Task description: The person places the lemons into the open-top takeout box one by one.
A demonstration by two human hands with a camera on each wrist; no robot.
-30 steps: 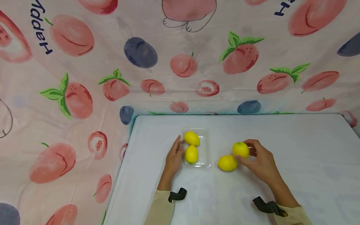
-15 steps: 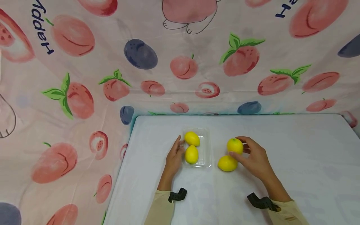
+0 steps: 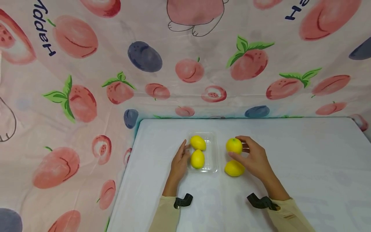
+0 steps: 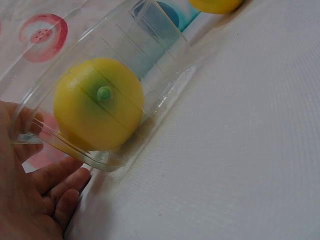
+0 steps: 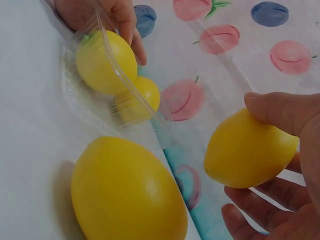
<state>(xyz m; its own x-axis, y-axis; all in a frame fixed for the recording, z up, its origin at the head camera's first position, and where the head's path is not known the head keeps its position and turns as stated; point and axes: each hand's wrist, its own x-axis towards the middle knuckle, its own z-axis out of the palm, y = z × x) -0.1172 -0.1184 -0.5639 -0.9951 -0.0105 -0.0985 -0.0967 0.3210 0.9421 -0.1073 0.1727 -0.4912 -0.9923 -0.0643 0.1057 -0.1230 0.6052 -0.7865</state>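
Observation:
My right hand holds a yellow lemon between thumb and fingers, raised over the table to the right of a clear plastic tray. In the right wrist view, the thumb lies on top of this lemon and the fingers are below it. Another lemon lies on the table just in front of the held one. Two lemons sit in the left part of the tray, a rear one and a front one. My left hand rests along the tray's left side, fingertips at its wall.
A white cloth covers the table. Fruit-printed fabric hangs behind it and along the left. Each wrist wears a black camera mount, the left mount and the right mount, over beige sleeves.
My right hand has carried its lemon leftward and a little away from me, past the lemon on the table and closer to the tray. The left hand and the tray have stayed put.

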